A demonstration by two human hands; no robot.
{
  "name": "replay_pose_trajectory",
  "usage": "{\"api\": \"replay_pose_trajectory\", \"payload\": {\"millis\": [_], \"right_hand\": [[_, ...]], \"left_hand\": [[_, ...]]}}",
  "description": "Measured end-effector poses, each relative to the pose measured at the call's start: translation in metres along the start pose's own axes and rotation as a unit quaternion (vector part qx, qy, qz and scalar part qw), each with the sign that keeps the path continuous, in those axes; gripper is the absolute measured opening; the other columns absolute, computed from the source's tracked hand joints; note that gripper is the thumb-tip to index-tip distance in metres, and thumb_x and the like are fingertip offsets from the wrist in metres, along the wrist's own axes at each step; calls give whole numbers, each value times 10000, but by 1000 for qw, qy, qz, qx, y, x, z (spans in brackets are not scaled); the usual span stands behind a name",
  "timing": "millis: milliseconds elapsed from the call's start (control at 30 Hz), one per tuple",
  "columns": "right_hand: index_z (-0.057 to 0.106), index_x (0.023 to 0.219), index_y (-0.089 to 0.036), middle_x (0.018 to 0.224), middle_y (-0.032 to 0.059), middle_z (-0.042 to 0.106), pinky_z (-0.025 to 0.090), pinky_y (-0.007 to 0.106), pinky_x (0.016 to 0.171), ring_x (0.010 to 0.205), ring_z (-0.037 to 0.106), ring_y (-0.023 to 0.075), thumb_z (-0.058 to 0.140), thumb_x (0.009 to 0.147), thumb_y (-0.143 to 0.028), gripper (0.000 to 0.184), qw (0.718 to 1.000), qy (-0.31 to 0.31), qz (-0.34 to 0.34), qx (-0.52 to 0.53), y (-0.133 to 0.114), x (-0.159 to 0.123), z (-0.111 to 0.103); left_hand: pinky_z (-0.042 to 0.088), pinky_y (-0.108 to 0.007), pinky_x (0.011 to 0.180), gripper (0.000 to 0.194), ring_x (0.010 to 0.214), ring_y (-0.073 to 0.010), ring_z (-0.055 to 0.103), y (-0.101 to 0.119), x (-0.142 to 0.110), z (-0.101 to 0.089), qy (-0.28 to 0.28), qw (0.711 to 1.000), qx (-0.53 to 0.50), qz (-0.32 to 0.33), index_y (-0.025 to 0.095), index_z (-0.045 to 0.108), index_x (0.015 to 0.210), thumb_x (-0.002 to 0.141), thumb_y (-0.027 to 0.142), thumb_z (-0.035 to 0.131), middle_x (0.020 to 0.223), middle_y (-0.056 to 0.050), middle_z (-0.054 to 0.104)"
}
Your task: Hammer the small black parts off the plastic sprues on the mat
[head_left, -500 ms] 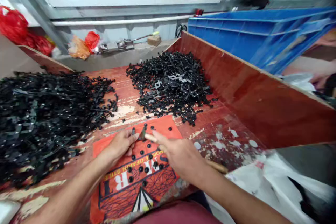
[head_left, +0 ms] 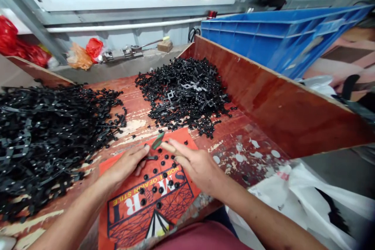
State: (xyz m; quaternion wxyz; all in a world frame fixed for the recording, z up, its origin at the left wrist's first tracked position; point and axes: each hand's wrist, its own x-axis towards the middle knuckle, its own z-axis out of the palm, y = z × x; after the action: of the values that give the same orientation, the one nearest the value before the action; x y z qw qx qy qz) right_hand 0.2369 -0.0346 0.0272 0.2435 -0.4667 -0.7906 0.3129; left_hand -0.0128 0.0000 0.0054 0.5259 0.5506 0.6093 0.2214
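My left hand rests on an orange printed sheet, its fingertips pressed on a small black plastic piece. My right hand lies beside it with fingers closed around a small green-bladed tool, whose tip points up and left. Several small round black buttons lie scattered on the sheet between and below my hands. A heap of black plastic frames sits just beyond the hands, and a larger heap spreads at the left.
The worktop is a worn red board with a raised red side wall at the right. A blue crate stands behind that wall. White plastic bags lie at the lower right. Red and orange bags sit by the window ledge.
Both hands have shifted slightly up on the sheet. The tool's tip now points upward and shows green. The camera has turned a little to the right.
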Motion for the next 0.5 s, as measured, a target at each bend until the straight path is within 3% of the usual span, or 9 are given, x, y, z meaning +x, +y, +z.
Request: {"api": "replay_pose_trajectory", "payload": {"millis": [67,133,233,300,333,400,500], "right_hand": [[402,1499,-416,1471,-37,534,487,377,1041,1184,641,192,401,1036,-221,503,999,26,15,32,5,-5,-10],[426,1480,-434,1483,-37,514,496,393,1029,1158,658,207,417,1027,-216,503,998,27,43,26,12,-14,-15],[440,1469,-439,1397,-17,603,529,385,971,1048,710,214,441,1025,-247,483,996,12,85,10,24,-27,-9],[428,1469,-452,1392,-25,607,526,374,965,1050,710,208,435,1034,-272,471,995,6,96,14,29,-34,-2],[424,1471,-455,1396,-28,604,523,367,965,1056,707,204,431,1037,-278,468,995,4,101,18,30,-36,1],[425,1479,-430,1367,-14,630,528,350,944,1044,710,199,435,1034,-275,471,993,4,112,23,32,-39,4],[442,1480,-405,1254,-5,706,550,345,879,978,728,207,458,1016,-265,485,992,4,127,12,33,-38,6]], "left_hand": [[410,-275,544,443,549,-170,547,8,-4,-9,4,994,89,56,209,574,692,876,572,399,587,-13,617],[438,-321,684,413,722,-218,622,18,-7,-18,4,963,242,119,213,614,722,907,494,373,749,-57,704],[374,-402,799,359,815,-269,648,33,-12,-28,56,859,488,144,214,620,759,930,365,343,825,-87,727],[335,-419,795,349,781,-278,653,41,-15,-33,129,803,567,132,213,609,824,952,347,314,784,-82,718],[327,-415,787,351,754,-273,651,44,-16,-35,162,788,580,130,214,600,858,964,365,302,764,-73,714],[327,-389,762,375,680,-248,632,46,-16,-37,185,790,570,132,219,582,874,976,422,283,712,-47,696],[353,-331,701,422,645,-215,605,40,-9,-33,92,863,477,139,226,559,765,963,465,273,671,-19,665]]}}
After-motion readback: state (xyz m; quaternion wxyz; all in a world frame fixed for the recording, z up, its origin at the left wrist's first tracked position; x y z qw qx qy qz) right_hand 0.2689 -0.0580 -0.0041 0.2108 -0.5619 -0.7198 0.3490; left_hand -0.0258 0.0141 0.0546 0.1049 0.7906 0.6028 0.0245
